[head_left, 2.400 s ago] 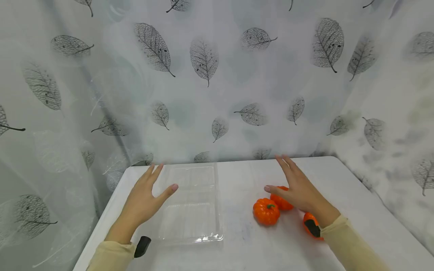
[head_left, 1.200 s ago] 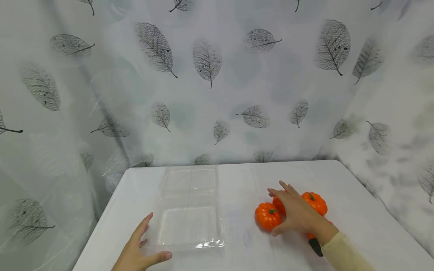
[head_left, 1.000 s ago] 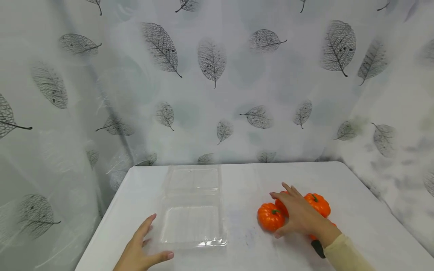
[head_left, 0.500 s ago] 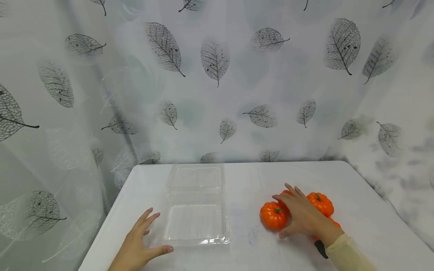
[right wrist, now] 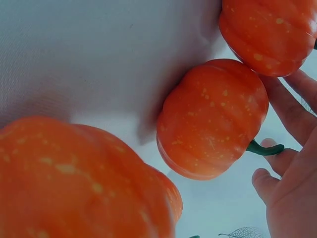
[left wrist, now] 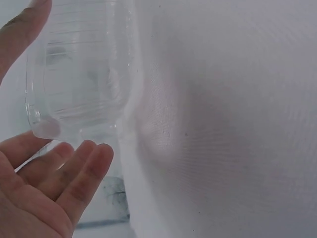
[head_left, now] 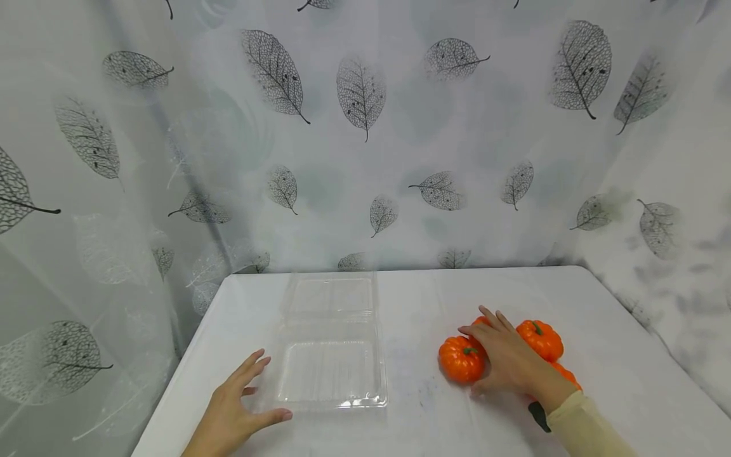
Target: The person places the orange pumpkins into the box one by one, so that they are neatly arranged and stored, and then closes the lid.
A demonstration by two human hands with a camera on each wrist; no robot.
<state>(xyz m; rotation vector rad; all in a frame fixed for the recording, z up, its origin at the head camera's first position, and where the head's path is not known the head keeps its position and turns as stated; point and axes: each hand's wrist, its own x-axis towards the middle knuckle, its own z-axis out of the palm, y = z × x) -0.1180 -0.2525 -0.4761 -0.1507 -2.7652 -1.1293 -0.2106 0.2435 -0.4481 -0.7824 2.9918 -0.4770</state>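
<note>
My left hand (head_left: pixel 231 406) is at the near-left corner of a clear plastic clamshell box (head_left: pixel 328 374), whose lid lies folded back. The left wrist view shows its loosely bent fingers (left wrist: pixel 81 188) by the corner of the box; whether they touch it I cannot tell. My right hand (head_left: pixel 505 358) hovers low among several small orange pumpkins, fingers spread. One pumpkin (head_left: pixel 461 360) sits just left of its thumb and index finger, and another (head_left: pixel 483 320) is partly hidden behind the fingers. In the right wrist view, a green-stemmed pumpkin (right wrist: pixel 213 119) is beside the fingertips.
One pumpkin (head_left: pixel 539 341) lies right of my right hand, and another (head_left: pixel 566 374) is partly covered by the wrist. The white table (head_left: pixel 411 419) ends at a leaf-printed curtain (head_left: pixel 365 158) behind it.
Both hands have come down from a raised, spread pose: the left to the box's near corner, the right in among the pumpkins. Over the last half second they have hardly moved.
</note>
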